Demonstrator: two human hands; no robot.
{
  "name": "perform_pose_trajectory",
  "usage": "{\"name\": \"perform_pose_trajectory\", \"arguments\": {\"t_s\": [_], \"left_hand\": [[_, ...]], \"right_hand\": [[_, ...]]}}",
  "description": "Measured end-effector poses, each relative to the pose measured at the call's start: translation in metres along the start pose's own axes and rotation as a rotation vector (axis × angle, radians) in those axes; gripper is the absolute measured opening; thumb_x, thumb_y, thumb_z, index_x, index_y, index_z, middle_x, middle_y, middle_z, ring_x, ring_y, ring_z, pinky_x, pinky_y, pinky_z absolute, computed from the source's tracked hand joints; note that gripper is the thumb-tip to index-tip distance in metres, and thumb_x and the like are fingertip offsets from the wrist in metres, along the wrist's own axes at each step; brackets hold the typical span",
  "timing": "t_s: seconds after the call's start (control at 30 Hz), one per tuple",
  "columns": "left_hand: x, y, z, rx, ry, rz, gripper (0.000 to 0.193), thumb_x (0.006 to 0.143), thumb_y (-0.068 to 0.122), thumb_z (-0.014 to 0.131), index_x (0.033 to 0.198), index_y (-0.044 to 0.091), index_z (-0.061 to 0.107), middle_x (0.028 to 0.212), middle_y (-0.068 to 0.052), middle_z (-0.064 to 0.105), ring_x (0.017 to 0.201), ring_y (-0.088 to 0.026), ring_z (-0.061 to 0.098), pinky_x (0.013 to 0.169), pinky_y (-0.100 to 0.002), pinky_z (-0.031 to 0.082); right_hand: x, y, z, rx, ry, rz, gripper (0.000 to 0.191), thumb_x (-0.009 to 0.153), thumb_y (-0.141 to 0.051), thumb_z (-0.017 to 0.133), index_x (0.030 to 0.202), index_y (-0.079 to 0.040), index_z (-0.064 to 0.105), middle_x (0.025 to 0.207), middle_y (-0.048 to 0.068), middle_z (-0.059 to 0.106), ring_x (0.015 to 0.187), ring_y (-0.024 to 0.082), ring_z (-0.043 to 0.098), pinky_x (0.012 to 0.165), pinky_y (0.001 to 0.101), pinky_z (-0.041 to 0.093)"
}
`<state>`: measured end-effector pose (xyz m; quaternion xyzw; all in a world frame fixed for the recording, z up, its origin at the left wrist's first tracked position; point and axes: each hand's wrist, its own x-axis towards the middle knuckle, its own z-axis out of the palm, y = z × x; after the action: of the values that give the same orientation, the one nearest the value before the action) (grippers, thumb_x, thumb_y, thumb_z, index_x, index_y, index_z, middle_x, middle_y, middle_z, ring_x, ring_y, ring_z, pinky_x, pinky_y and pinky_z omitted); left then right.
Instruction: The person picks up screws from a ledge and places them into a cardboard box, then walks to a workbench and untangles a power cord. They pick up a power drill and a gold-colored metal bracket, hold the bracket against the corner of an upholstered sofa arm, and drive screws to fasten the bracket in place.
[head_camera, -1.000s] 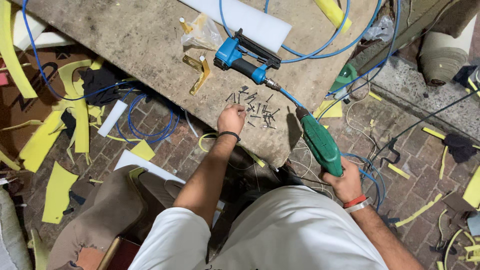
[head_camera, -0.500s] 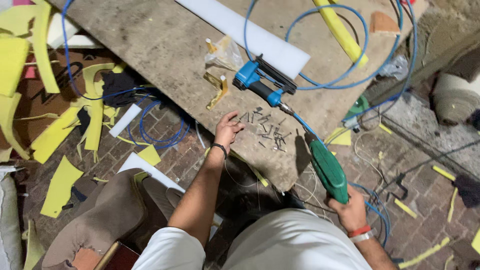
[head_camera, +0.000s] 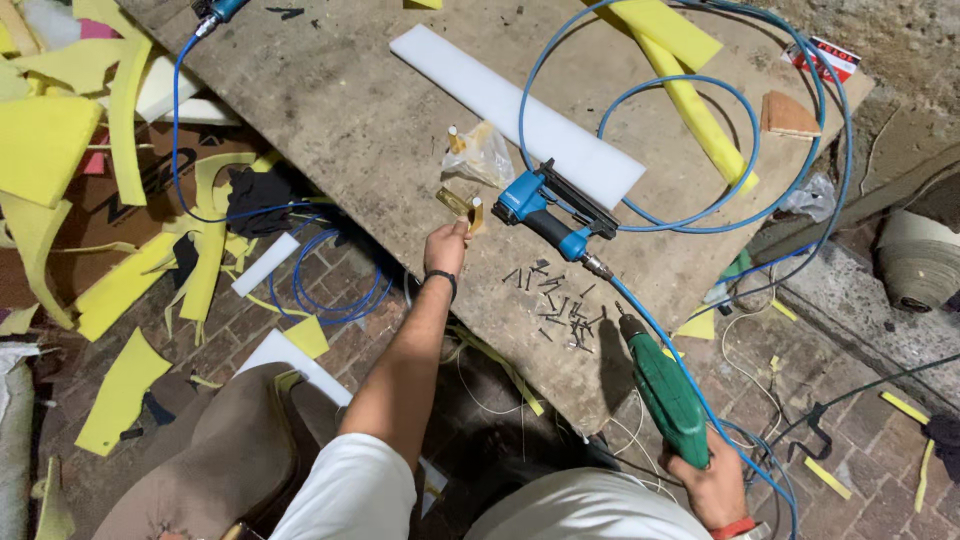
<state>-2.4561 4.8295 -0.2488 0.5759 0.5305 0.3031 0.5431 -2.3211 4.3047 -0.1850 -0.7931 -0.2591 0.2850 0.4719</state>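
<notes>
Pinching brass bracket (head_camera: 462, 207), left hand (head_camera: 445, 248); right hand (head_camera: 712, 490) gripping green drill (head_camera: 665, 390).

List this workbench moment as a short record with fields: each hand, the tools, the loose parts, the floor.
left hand: reaching onto the wooden board, fingers at a small brass bracket
right hand: gripping a green drill, bit pointing toward the board
stapler: blue pneumatic stapler lying on the board, blue air hose looped behind it
loose parts: dark screws scattered near the board's edge
other: white strip, clear plastic bag
floor: brick, littered with yellow foam scraps
</notes>
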Motion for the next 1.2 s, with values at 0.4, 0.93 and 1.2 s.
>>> {"name": "perform_pose_trajectory", "arguments": {"t_s": [0.4,0.93,1.2], "left_hand": [[-0.017,0.02,0.001,1.06,-0.09,0.278,0.034,0.092,0.044,0.063,0.103,0.013,0.074,0.104,-0.016,0.075,0.098,-0.036,0.072,0.087,-0.05,0.056],[-0.025,-0.007,-0.006,0.921,0.139,0.078,0.028,0.091,0.037,0.061,0.105,0.016,0.075,0.101,-0.019,0.074,0.095,-0.041,0.069,0.084,-0.053,0.054],[-0.199,-0.165,-0.075,-0.661,0.41,0.111,0.014,0.087,0.019,0.078,0.093,0.008,0.074,0.088,0.004,0.073,0.084,-0.011,0.066,0.075,-0.027,0.053]], "right_hand": [[0.022,-0.006,-0.014,0.0,-0.066,-0.064,0.02,0.066,-0.003,0.073,0.086,0.0,0.071,0.077,0.006,0.072,0.071,0.016,0.066,0.07,0.0309,0.053],[0.08,-0.017,-0.043,-0.018,-0.358,-0.277,0.028,0.065,-0.007,0.077,0.092,-0.002,0.071,0.077,0.003,0.073,0.07,0.012,0.064,0.067,0.0284,0.053],[0.114,-0.033,0.02,0.365,-0.56,-0.037,0.038,0.065,-0.006,0.069,0.103,-0.005,0.073,0.077,0.005,0.069,0.061,0.015,0.06,0.053,0.0285,0.045]]}}
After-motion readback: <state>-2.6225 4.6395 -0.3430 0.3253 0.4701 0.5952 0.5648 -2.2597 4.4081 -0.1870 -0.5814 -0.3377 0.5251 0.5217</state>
